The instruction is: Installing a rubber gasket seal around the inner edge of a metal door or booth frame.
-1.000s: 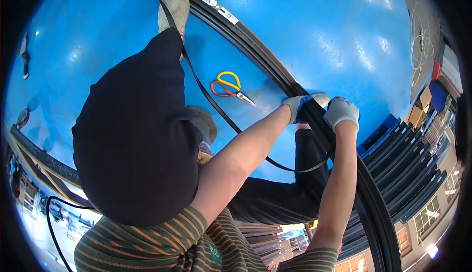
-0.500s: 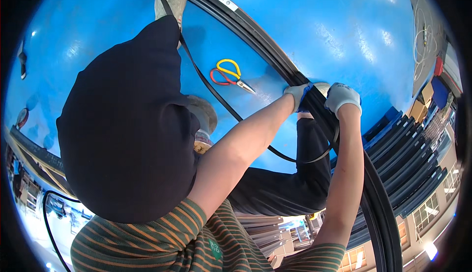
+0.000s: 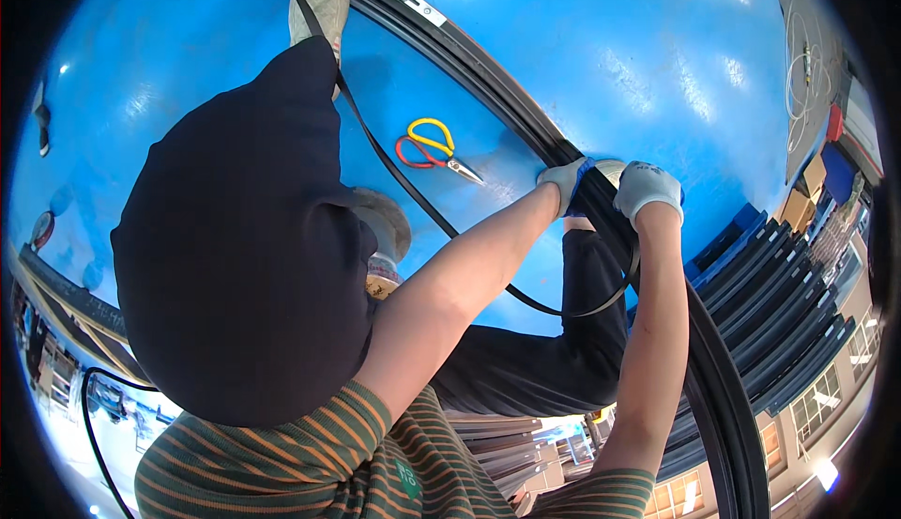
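Hands [image 3: 649, 189] touch a black profile [image 3: 601, 207]; the cardboard box [image 3: 798, 210] looks indistinct inside.

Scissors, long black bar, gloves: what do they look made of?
Scissors: blades look like metal, silvery and glinting; smooth red and yellow handles are probably plastic. Long black bar: low sheen, ridged lengthwise, perhaps extruded; metal or plastic, can't tell which. Left glove and right glove: matte, pale, likely fabric; blue edges suggest a coating.
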`<state>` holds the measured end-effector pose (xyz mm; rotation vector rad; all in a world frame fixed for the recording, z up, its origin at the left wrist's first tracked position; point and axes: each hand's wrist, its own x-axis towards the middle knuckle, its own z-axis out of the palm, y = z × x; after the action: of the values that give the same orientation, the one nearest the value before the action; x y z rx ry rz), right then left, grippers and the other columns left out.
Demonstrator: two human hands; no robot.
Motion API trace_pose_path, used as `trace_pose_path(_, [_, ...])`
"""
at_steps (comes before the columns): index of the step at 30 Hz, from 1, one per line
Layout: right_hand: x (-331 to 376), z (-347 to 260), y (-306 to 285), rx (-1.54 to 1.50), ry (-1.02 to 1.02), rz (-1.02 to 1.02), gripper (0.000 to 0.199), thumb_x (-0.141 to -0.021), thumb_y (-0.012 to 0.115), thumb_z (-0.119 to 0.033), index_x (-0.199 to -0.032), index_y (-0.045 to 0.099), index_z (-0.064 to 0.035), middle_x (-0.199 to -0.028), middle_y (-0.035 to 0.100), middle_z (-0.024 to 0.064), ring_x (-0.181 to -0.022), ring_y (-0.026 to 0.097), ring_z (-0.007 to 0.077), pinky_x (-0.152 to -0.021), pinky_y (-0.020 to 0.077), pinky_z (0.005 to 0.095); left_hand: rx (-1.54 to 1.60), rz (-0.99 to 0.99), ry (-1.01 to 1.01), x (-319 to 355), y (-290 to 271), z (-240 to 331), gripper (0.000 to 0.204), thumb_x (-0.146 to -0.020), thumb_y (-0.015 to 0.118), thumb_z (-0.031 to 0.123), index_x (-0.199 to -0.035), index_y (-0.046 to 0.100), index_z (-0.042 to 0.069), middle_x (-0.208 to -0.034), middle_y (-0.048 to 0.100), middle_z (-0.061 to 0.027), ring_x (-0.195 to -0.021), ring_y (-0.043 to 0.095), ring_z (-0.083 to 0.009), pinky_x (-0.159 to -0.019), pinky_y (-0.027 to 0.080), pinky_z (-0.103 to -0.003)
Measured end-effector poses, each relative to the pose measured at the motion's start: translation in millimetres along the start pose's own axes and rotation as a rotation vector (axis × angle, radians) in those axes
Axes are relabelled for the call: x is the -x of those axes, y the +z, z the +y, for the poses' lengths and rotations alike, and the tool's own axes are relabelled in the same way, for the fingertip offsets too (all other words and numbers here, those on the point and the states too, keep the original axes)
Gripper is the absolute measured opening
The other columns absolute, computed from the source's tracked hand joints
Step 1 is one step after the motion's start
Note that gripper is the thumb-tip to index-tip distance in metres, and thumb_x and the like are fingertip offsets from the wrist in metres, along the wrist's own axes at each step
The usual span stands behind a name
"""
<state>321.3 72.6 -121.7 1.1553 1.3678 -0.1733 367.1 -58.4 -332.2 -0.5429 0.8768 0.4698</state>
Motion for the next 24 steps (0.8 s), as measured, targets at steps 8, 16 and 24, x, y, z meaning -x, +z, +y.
trace_pose_path(8, [4, -5, 6, 0.007, -0.03, 0.125, 0.021, -0.082, 0.062, -0.015, -0.094, 0.078, -0.0076, -0.098, 0.076, 0.0121, -0.091, 0.072, 0.0317, -0.079, 0.0574, 0.0388, -0.013, 0.278, -0.01, 18, 7, 13, 0.097, -0.065, 0.077, 0.059, -0.124, 0.05, -0.013, -0.109, 0.068, -0.0183, -0.088, 0.067, -0.0255, -0.083, 0.054, -0.032])
trace_pose_path(16, [9, -10, 6, -0.017, -0.084, 0.192, 0.022, -0.083, 0.058, -0.015, -0.092, 0.078, -0.0086, -0.097, 0.076, 0.0114, -0.09, 0.072, 0.0323, -0.075, 0.0563, 0.0402, -0.049, 0.299, -0.067, 3, -1, 15, 0.093, -0.066, 0.076, 0.06, -0.122, 0.056, -0.012, -0.109, 0.069, -0.0181, -0.088, 0.068, -0.0277, -0.083, 0.055, -0.033])
trace_pose_path(24, [14, -6, 10, 0.011, -0.105, 0.234, 0.022, -0.085, 0.057, -0.016, -0.089, 0.077, -0.0094, -0.095, 0.076, 0.0112, -0.087, 0.072, 0.0326, -0.073, 0.0554, 0.0404, 0.153, -0.013, -0.039, -68, 0, -21, 0.072, -0.07, 0.076, 0.054, -0.112, 0.067, -0.004, -0.099, 0.071, -0.0164, -0.082, 0.068, -0.0289, -0.079, 0.057, -0.036])
